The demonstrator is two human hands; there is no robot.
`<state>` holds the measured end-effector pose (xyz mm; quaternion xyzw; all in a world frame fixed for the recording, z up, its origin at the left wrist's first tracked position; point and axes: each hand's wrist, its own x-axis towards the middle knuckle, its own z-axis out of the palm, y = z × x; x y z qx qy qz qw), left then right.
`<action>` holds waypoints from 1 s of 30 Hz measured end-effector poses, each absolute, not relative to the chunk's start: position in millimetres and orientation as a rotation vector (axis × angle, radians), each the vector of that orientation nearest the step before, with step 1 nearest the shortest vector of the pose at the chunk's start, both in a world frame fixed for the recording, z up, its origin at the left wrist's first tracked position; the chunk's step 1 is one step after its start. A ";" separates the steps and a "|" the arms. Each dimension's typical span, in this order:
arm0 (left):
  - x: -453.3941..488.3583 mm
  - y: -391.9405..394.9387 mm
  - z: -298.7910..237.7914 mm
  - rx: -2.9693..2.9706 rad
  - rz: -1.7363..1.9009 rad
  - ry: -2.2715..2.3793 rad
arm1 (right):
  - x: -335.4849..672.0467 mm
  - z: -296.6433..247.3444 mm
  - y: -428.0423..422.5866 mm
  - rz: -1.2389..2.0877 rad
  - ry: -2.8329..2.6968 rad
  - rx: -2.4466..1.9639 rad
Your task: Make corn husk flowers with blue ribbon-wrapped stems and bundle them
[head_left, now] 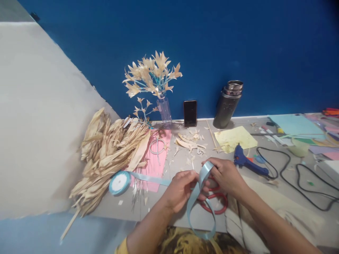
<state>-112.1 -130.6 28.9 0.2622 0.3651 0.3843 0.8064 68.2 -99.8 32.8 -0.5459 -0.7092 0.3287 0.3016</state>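
Note:
My left hand (181,190) is closed, thumb on top, on a light blue satin ribbon (194,204). The ribbon runs left to its spool (119,183), which lies beside dried corn husks. My right hand (224,174) pinches the same ribbon just to the right, and a loop hangs between and below both hands. The fingertips of both hands are partly hidden by the ribbon. Under my right hand lie scissors with red handles (224,210), their blades covered. A thin wire or stem (192,164) shows just above my left hand.
Corn husks (113,144) pile up at left near a pink sheet (156,181). Along the blue wall stand a vase (164,112) of husk flowers (153,76), a phone (190,113) and a flask (228,106). A blue glue gun (247,160) with black cable lies at right.

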 end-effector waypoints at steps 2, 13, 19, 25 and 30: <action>-109.0 -129.5 30.9 0.596 0.840 0.832 | 65.9 32.7 -100.4 0.870 -1.877 -1.450; -115.5 -134.5 17.0 0.773 0.789 1.074 | 57.6 32.4 -105.3 1.009 -1.796 -1.409; -127.7 -128.4 17.2 0.867 0.724 1.138 | 63.7 42.4 -110.2 0.981 -1.976 -1.436; -177.3 -116.9 32.4 0.701 1.014 1.258 | 101.8 45.3 -133.2 0.950 -2.227 -1.448; -245.2 -120.5 78.2 0.631 1.275 1.442 | 152.7 26.0 -155.9 0.874 -2.053 -1.678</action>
